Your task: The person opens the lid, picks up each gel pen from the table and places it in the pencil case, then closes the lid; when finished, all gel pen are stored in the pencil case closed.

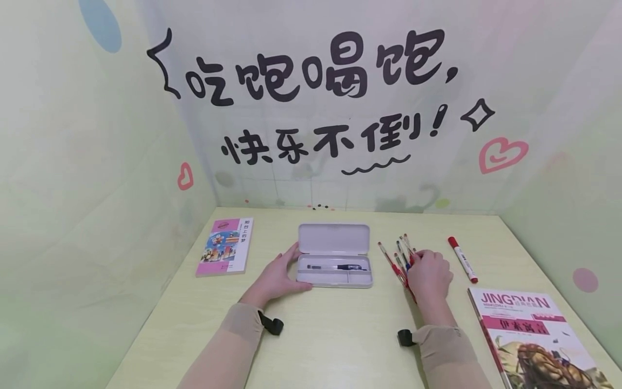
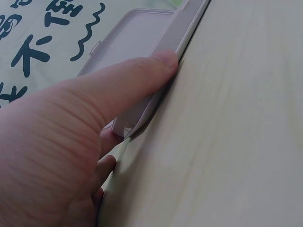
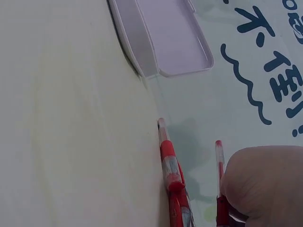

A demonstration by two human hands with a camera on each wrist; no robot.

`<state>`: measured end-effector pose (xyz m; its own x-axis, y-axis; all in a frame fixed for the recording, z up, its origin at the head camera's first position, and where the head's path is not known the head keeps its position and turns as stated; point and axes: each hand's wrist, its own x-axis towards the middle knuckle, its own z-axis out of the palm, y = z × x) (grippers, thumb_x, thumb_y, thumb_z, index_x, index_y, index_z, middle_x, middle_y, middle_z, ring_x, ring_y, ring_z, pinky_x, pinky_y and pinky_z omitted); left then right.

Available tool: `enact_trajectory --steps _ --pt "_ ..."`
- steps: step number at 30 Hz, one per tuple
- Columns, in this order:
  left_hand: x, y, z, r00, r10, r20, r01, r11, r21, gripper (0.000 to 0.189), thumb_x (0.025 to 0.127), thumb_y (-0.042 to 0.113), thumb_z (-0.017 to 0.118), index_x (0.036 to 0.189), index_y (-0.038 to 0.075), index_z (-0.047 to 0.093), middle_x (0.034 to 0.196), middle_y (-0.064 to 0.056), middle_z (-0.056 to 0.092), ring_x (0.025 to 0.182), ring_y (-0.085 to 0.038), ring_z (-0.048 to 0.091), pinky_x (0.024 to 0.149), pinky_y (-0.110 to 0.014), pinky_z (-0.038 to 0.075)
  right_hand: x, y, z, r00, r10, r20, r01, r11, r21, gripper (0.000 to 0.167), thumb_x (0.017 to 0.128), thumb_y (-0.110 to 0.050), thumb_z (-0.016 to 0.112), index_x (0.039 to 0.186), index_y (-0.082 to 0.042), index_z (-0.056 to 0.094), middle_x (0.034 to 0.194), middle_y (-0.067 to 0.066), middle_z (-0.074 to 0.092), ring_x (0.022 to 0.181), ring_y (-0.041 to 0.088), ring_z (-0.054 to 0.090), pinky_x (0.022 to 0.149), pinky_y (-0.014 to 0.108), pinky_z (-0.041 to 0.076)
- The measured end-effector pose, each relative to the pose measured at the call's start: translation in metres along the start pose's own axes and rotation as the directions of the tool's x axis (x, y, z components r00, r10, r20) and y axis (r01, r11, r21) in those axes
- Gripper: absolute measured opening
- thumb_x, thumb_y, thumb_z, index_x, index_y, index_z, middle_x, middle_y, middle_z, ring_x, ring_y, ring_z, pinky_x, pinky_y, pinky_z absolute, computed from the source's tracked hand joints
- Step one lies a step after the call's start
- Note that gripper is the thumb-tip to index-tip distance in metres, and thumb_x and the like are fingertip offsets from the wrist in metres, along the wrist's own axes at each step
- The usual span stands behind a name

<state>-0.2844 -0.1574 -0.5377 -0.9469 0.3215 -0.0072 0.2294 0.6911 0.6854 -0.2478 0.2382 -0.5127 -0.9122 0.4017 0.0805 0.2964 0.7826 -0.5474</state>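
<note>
A pale lilac pencil case point(image 1: 333, 239) lies with its lid raised on the table, and one dark-gripped pen point(image 1: 351, 267) is in its longer compartment. My left hand point(image 1: 278, 276) holds the case's left end, the thumb along the front wall and the fingers round the side. To the right of the case, several pens point(image 1: 397, 266) with red, blue or dark parts lie in a loose bunch. Over that bunch, my right hand point(image 1: 430, 274) pinches a red pen point(image 3: 220, 163), which stands apart from the others in the right wrist view. The right fingertips are mostly hidden.
A red-capped marker point(image 1: 462, 259) lies right of the pens. In the right foreground is a large book point(image 1: 534, 329) with an illustrated cover. A smaller pink book point(image 1: 224, 247) sits at the far left. Printed fabric walls point(image 1: 311, 189) enclose the table's back and sides.
</note>
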Motion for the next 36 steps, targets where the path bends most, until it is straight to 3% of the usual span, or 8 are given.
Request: enact_trajectory --steps 6,14,21,26,36 --pt "-0.001 0.001 -0.002 1.0 0.001 0.002 -0.001 1.0 -0.001 0.137 0.073 0.058 0.099 0.178 0.026 0.019 0.17 0.01 0.054 0.171 -0.035 0.028 0.143 -0.057 0.017 -0.006 -0.02 0.007 0.983 -0.184 -0.018 0.184 0.983 0.02 0.029 0.115 -0.02 0.05 0.129 0.0 0.067 0.131 0.026 0.063 0.121 0.048 0.056 0.099 0.065 0.048" --pt "-0.003 0.006 -0.003 1.0 -0.006 0.002 0.006 1.0 -0.01 0.136 0.073 0.057 0.1 0.178 0.026 0.02 0.17 0.008 0.054 0.171 -0.04 0.027 0.142 -0.061 0.018 -0.012 -0.039 0.021 0.934 -0.352 -0.062 0.353 0.935 0.008 0.021 0.113 -0.018 0.058 0.119 -0.003 0.071 0.121 0.022 0.069 0.115 0.047 0.061 0.099 0.065 0.049" --pt "-0.003 0.004 -0.003 1.0 -0.005 0.004 0.005 1.0 -0.012 0.136 0.073 0.056 0.1 0.178 0.026 0.02 0.17 0.009 0.053 0.171 -0.039 0.026 0.142 -0.061 0.017 -0.019 -0.059 0.036 0.904 -0.428 0.013 0.428 0.904 -0.014 0.02 0.111 -0.02 0.061 0.12 -0.006 0.072 0.123 0.019 0.07 0.119 0.044 0.06 0.102 0.065 0.05" --pt "-0.002 0.004 -0.002 1.0 -0.006 0.004 0.006 1.0 -0.02 0.136 0.073 0.056 0.1 0.178 0.026 0.02 0.17 0.008 0.054 0.171 -0.04 0.027 0.142 -0.061 0.017 -0.026 -0.077 0.046 0.876 -0.482 0.033 0.483 0.875 -0.038 0.016 0.109 -0.019 0.064 0.116 -0.008 0.073 0.118 0.015 0.071 0.115 0.041 0.061 0.098 0.06 0.054" --pt "-0.002 0.003 -0.001 1.0 -0.005 -0.002 0.005 1.0 -0.023 0.136 0.072 0.057 0.1 0.178 0.024 0.021 0.17 0.007 0.054 0.17 -0.043 0.026 0.141 -0.064 0.019 -0.036 -0.111 0.065 0.823 -0.559 0.097 0.566 0.82 -0.081 0.007 0.107 -0.016 0.068 0.109 -0.011 0.073 0.115 0.01 0.071 0.117 0.035 0.061 0.103 0.055 0.053"
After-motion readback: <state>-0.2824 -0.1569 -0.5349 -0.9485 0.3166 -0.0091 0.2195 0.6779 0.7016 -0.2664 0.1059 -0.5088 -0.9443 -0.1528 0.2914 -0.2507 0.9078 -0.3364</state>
